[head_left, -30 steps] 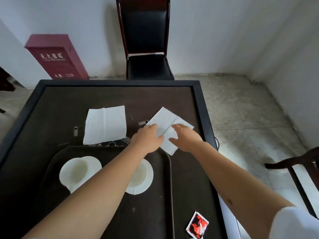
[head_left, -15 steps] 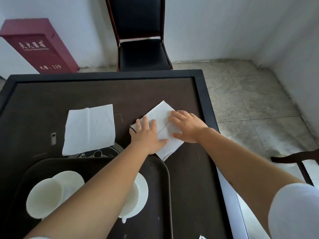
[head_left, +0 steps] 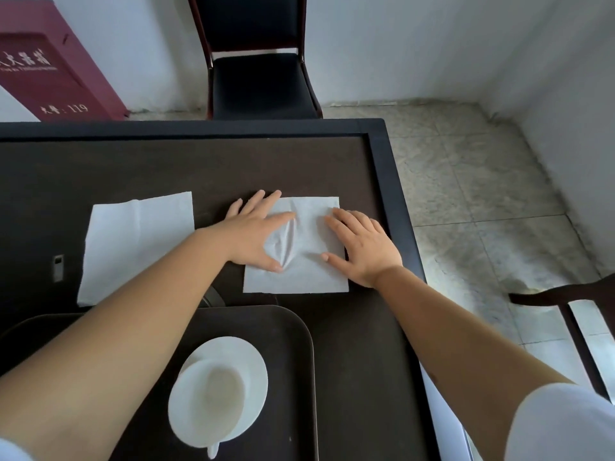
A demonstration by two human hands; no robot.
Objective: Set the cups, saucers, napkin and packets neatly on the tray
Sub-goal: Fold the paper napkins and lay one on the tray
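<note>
A white napkin lies square on the dark table, beyond the tray. My left hand presses flat on its left half and my right hand on its right edge, fingers spread; the paper wrinkles between them. A second white napkin lies flat to the left. On the dark tray in front stands a white cup on its saucer. My left forearm hides the tray's left part.
The table's raised right rim is close to my right hand. A black chair stands behind the table, a red box at the back left. A small grey object lies at the table's left.
The napkin has turned from a diagonal lie to square with the table's edge. Both hands now lie flatter and wider apart on it. The view has tilted down and closer.
</note>
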